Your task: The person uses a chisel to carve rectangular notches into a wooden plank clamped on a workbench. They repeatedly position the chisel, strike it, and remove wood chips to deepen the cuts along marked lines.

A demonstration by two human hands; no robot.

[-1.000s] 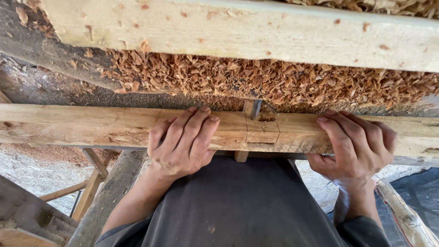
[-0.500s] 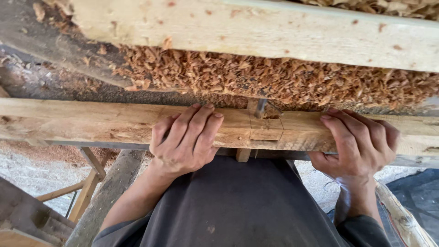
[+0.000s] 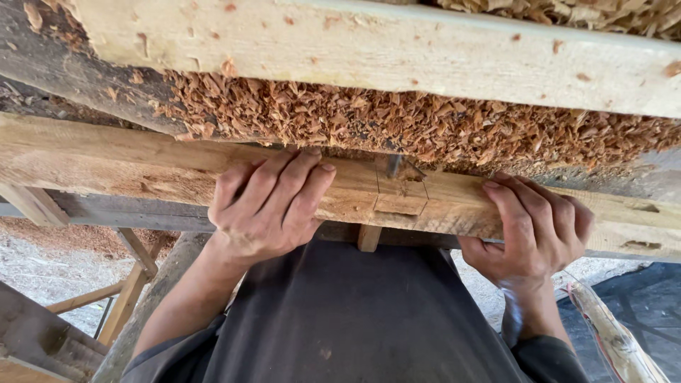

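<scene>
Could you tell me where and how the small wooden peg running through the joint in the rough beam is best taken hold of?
Probably by the peg's lower end, which sticks out squarely below the beam. Come from underneath, between the left hand and right hand, and pinch its flat sides with the fingers. Its top end shows little to grip and sits close against the wood shavings.

Below the wooden beam (image 3: 177,159), the person wears dark grey clothing, plain and dusty, with a small pale speck. Both sleeves are pushed up, leaving bare forearms, the left hand (image 3: 266,206) and right hand (image 3: 532,230) ungloved, ringless.
</scene>
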